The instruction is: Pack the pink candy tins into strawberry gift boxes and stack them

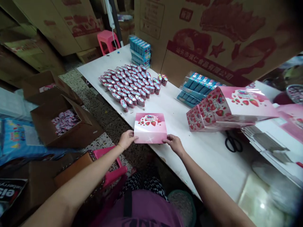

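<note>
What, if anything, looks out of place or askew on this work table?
The stack of pink strawberry cartons on the right looks askew: its pieces are fanned and slanted, not squared. Two wrapped packs also sit slightly apart from the neat rows on the white table.

My white table (203, 157) holds rows of small pink-and-silver packets (125, 85) mid-length, blue boxes (140, 51) at its far end, and pink cartons (227, 108) and black scissors (233, 141) toward its right side.

"汕头市福仁食品有限公司" on cardboard carton (208, 61), "els" on black packet (10, 193)
</note>
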`<state>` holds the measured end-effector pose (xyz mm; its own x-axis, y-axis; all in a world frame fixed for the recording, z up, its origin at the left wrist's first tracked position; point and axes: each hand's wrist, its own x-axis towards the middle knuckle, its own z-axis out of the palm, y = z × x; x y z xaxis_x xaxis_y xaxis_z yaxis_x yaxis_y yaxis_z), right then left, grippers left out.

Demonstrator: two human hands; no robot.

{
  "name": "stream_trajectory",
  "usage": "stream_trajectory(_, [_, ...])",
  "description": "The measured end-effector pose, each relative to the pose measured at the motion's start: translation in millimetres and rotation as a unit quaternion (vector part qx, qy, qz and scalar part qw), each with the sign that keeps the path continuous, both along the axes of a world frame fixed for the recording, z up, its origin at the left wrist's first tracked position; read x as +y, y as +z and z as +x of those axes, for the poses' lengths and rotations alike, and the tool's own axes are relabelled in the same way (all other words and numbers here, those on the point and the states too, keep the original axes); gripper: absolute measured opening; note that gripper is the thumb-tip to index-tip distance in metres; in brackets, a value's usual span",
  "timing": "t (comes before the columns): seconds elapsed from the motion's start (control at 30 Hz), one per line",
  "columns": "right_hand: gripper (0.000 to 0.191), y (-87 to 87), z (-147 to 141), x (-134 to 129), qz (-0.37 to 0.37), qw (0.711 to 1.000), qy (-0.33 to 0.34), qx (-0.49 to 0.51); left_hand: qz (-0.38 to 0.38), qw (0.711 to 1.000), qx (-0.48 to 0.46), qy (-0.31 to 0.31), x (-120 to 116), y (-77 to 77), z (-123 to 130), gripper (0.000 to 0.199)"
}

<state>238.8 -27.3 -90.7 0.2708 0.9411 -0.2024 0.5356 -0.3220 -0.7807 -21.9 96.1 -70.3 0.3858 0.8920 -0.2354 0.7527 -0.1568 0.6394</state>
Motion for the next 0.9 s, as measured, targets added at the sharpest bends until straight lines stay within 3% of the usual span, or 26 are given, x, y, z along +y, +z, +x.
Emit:
stream_trajectory(0.07, [0.024,1.2,4.6,9.6,-0.003,1.000,0.011,0.018,-0.037,0.999,-0.017,-0.024,8.4,1.6,-0.2,0.020])
stream_trajectory(0.23, [0.008,1.5,10.9,31.6,0.033,0.999,-0.008,-0.019,0.078,0.996,-0.023,-0.048,20.9,2.4,6.6,0.015])
stream_trajectory(0.43, [0.013,-3.3,3.8,22.6,0.071,0.996,-0.023,-0.055,0.098,0.995,-0.027,-0.018,10.6,-12.2,1.2,0.018])
stream_trajectory(0.6, [0.019,-9.4,-4.0,20.6,0.100,0.990,-0.046,-0.088,0.090,0.995,-0.038,-0.017,8.0,-15.4,-1.4,0.019])
stream_trajectory(0.9, [0.019,-25.8,-8.3,4.7,0.138,0.986,-0.013,-0.091,0.146,0.986,-0.052,-0.060,4.9,-26.7,-2.6,0.016])
